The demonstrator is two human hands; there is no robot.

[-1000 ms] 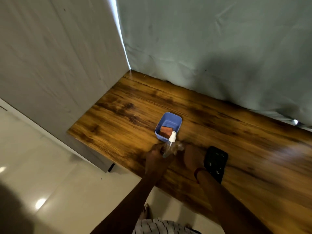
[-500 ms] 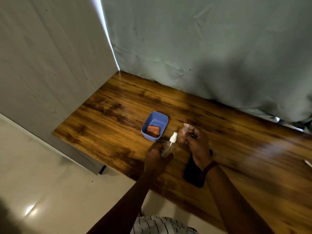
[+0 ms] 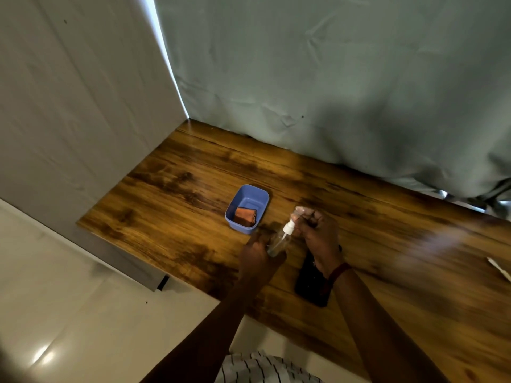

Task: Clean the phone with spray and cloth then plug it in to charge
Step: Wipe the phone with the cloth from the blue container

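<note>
beside the phone (image 3: pixel 311 283), left hand (image 3: pixel 258 255) grips the spray bottle (image 3: pixel 279 239) while right hand (image 3: pixel 320 239) pinches its clear cap (image 3: pixel 300 210) (nozzle bared for spraying).

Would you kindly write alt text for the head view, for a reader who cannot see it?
A person's left hand grips a clear spray bottle over a wooden table, while the right hand pinches what looks like its clear cap beside the white nozzle. A black phone lies flat under the right wrist; a blue tub beyond holds a folded orange cloth.
</note>
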